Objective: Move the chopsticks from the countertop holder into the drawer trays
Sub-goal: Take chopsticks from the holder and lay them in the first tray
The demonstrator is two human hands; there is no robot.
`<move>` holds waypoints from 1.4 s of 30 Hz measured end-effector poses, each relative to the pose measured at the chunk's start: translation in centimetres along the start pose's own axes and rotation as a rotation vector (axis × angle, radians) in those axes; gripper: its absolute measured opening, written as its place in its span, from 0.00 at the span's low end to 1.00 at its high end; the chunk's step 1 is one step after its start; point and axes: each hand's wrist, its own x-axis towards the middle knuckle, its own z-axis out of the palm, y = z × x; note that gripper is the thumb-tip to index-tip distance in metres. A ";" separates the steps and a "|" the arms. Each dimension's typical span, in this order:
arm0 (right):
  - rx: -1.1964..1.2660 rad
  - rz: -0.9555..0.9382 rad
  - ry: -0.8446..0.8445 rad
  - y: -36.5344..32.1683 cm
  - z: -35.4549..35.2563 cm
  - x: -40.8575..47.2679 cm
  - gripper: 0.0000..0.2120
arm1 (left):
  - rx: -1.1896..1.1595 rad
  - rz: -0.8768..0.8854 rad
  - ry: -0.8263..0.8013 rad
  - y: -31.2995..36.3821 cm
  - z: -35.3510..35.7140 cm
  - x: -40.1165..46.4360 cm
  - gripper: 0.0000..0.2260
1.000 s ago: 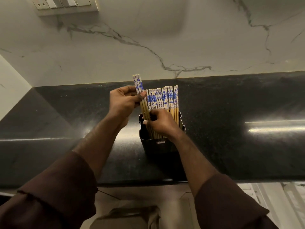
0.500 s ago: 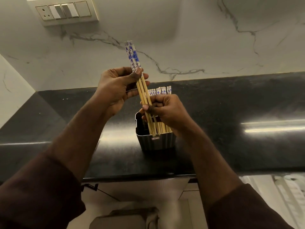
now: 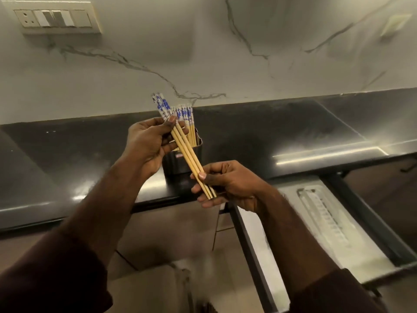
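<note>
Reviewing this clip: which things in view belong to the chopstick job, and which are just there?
Job:
left hand and right hand, both holding the pulled chopsticks
black holder with remaining chopsticks
open drawer, white tray

Bystanders:
switch panel
black countertop
marble backsplash

The left hand (image 3: 147,143) hides part of the holder (image 3: 180,161). The drawer (image 3: 327,224) at near right is blurred; its trays' contents cannot be told.

A single head-worn wide-angle view is provided, directed forward and down, close above the countertop (image 3: 293,136) edge and open drawer (image 3: 338,224).
</note>
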 end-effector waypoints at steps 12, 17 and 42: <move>-0.005 0.063 0.279 4.3 -5.2 -13.0 0.10 | 0.019 -0.185 -0.161 -6.9 10.3 -6.2 0.11; 0.011 0.145 0.365 6.6 -11.1 -16.4 0.09 | 0.043 -0.294 -0.186 -12.1 16.8 -6.3 0.12; 0.016 0.658 0.560 21.7 -26.7 -9.9 0.06 | 0.137 -0.901 0.042 -40.0 22.8 0.2 0.14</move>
